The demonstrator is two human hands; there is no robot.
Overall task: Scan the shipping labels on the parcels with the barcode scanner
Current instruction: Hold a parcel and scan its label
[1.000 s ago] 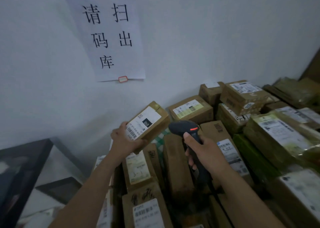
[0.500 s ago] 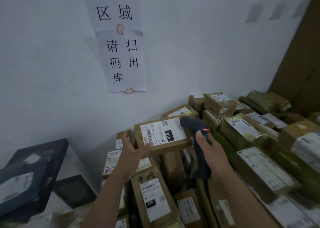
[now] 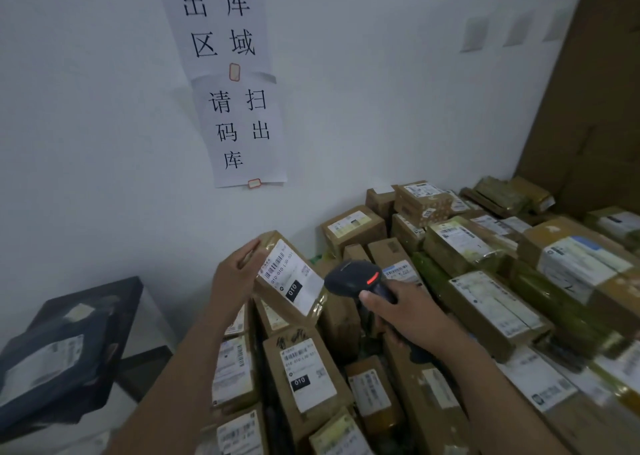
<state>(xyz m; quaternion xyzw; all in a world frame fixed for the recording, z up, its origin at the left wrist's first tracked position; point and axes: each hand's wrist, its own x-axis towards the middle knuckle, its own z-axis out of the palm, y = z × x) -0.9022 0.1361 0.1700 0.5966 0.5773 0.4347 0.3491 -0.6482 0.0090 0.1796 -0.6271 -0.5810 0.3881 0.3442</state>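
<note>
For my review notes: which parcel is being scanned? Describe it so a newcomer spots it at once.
Below the white paper signs on the wall lies a pile of brown parcels. At its left edge, the left hand holds one small box up beside the black scanner. It alone is lifted clear of the pile and tilted.

A parcel (image 3: 289, 276) in the left hand (image 3: 231, 283) sits above the heap of boxes (image 3: 306, 380), the scanner (image 3: 356, 278) in the right hand (image 3: 407, 318) just to its right. Behind, signs (image 3: 239, 122) hang on the wall (image 3: 86, 125) (one above the other); a bag (image 3: 59, 361) lies far left.
</note>
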